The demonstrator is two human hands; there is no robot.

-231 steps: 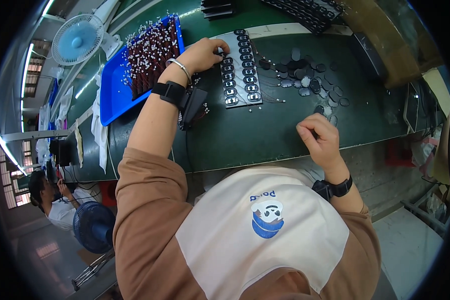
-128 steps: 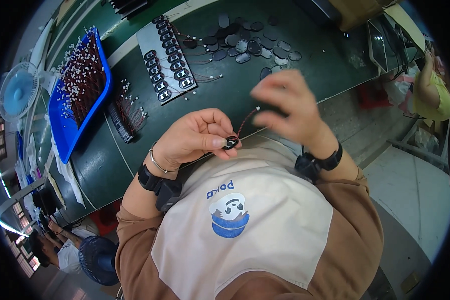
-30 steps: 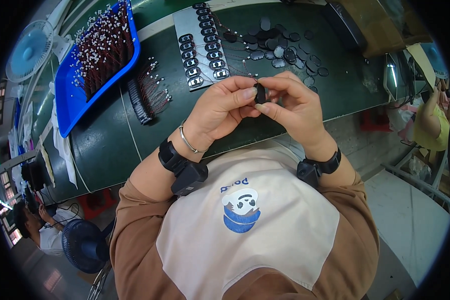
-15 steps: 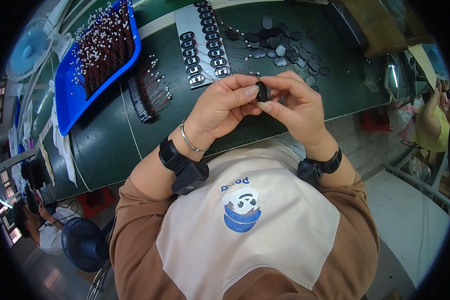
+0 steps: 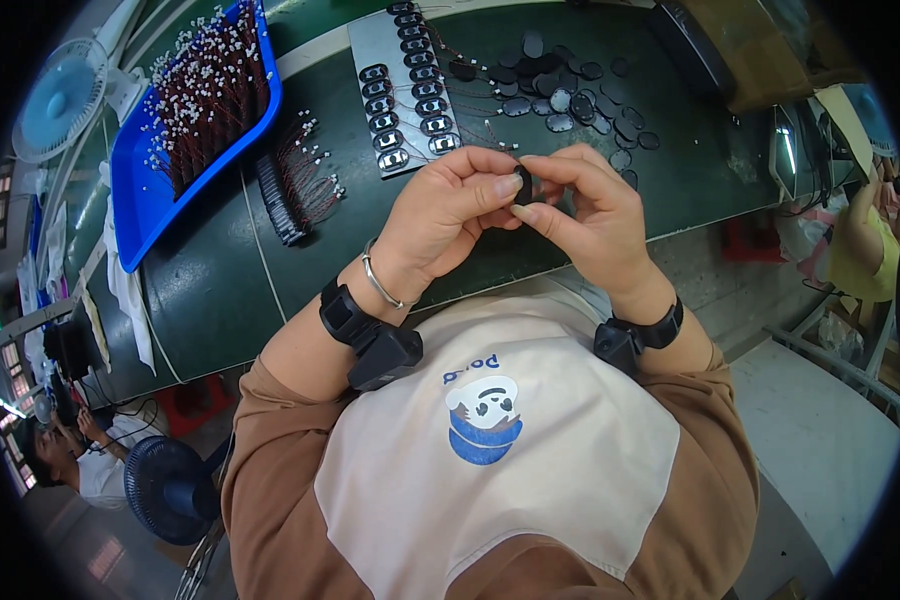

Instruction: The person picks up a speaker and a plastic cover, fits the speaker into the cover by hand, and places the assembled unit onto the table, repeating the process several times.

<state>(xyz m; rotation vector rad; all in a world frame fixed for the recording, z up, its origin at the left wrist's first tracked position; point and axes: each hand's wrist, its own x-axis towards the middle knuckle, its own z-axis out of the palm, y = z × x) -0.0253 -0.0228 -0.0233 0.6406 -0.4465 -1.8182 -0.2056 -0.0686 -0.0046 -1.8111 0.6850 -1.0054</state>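
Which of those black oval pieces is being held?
The black piece between the left hand and right hand; the others lie on the green table or grey board.

At six o'clock, on the cream front of the person's shirt (image 5: 530,500), a short blue word (image 5: 470,370) sits upside down, with some letters hard to make out, at eleven o'clock from a cartoon picture (image 5: 483,422) in a blue hat (image 5: 483,445).

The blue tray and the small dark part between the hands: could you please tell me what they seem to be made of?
Blue tray: likely moulded plastic, given its even colour and smooth, softly shiny surface. Small dark part: perhaps matte plastic, as it looks evenly black, though much is hidden.
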